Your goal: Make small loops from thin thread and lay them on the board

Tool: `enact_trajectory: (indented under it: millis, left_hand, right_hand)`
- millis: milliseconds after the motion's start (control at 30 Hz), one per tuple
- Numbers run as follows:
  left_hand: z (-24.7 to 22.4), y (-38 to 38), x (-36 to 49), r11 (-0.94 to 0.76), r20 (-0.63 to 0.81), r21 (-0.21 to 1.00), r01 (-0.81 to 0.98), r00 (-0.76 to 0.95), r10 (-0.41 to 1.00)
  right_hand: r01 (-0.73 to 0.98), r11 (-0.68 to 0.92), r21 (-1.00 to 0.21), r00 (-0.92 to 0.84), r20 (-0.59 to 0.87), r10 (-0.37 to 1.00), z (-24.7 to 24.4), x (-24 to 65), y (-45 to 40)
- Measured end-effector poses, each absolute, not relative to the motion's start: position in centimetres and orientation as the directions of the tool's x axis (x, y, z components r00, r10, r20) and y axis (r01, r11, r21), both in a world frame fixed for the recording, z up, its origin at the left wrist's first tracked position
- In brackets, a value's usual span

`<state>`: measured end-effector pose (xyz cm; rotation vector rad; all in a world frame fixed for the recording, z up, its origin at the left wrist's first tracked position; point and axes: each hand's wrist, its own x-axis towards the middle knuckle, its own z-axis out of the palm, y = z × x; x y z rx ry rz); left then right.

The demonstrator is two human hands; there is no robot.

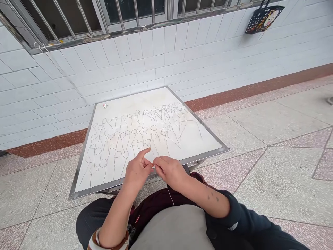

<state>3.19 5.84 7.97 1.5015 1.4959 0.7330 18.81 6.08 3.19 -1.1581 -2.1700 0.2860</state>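
My left hand [138,169] and my right hand [171,172] meet fingertip to fingertip over the near edge of the table. Both are closed in a pinch, while one finger of the left stands out. A thin wire [170,196] hangs below the right hand in front of my lap, and its upper part is hidden by the fingers. What exactly lies between the fingertips is too small to make out. Beyond them, many thin looped wires [134,132], each with a round loop and long tails, lie in rows on the white tabletop [182,152].
A small whitish object [105,106] sits at the table's far left corner. Metal trim [88,193] edges the table. Behind it rises a white tiled wall [145,66] with a barred window [119,14]. A dark basket [262,19] hangs at upper right.
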Motion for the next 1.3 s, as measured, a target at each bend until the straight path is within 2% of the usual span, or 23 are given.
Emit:
enact_trajectory:
  millis: [67, 133, 233, 333, 467, 633, 833, 900, 1033, 1300]
  left_hand:
    - [7.9, 5.7, 3.2, 0.106, -0.165, 0.89, 0.443, 0.096, 0.982]
    - [7.8, 5.6, 3.2, 0.104, -0.154, 0.908, 0.406, 0.093, 0.984]
    - [7.6, 5.6, 3.1, 0.069, -0.095, 0.921, 0.383, 0.049, 0.994]
    - [7.4, 5.6, 3.2, 0.047, -0.042, 0.937, 0.345, -0.023, 0.999]
    - [7.6, 5.4, 3.4, 0.051, -0.034, 0.949, 0.311, -0.059, 0.998]
    - [8.3, 4.8, 3.7, 0.067, -0.035, 0.965, 0.253, -0.128, 0.991]
    - [7.8, 5.2, 3.1, 0.072, -0.049, 0.968, 0.241, -0.098, 0.994]
    - [7.7, 5.3, 3.0, 0.073, -0.053, 0.968, 0.238, -0.09, 0.995]
    - [7.8, 5.2, 3.1, 0.078, -0.055, 0.973, 0.217, -0.109, 0.992]
    - [8.1, 4.9, 3.3, 0.067, -0.045, 0.973, 0.222, -0.105, 0.993]
  right_hand:
    - [0.633, 0.592, -0.499, -0.397, 0.447, 0.801, 3.1, 18.8, 6.1]
    - [0.543, 0.564, -0.622, -0.391, 0.407, 0.826, 3.3, 19.1, 6.1]
    - [0.376, 0.386, -0.842, -0.358, 0.252, 0.899, 3.5, 19.3, 6.2]
    - [0.296, 0.25, -0.922, -0.289, 0.163, 0.943, 3.5, 19.2, 6.0]
    - [0.361, 0.393, -0.846, -0.252, 0.317, 0.914, 3.3, 18.7, 5.6]
    - [0.487, 0.572, -0.66, -0.292, 0.494, 0.819, 2.9, 18.6, 5.4]
    - [0.579, 0.698, -0.423, -0.333, 0.658, 0.675, 1.7, 18.5, 5.4]
    - [0.585, 0.697, -0.414, -0.333, 0.662, 0.672, 1.4, 18.5, 5.4]
    - [0.571, 0.652, -0.499, -0.279, 0.629, 0.726, 1.4, 18.6, 5.6]
    - [0.594, 0.605, -0.53, -0.264, 0.582, 0.769, 1.4, 18.6, 5.2]
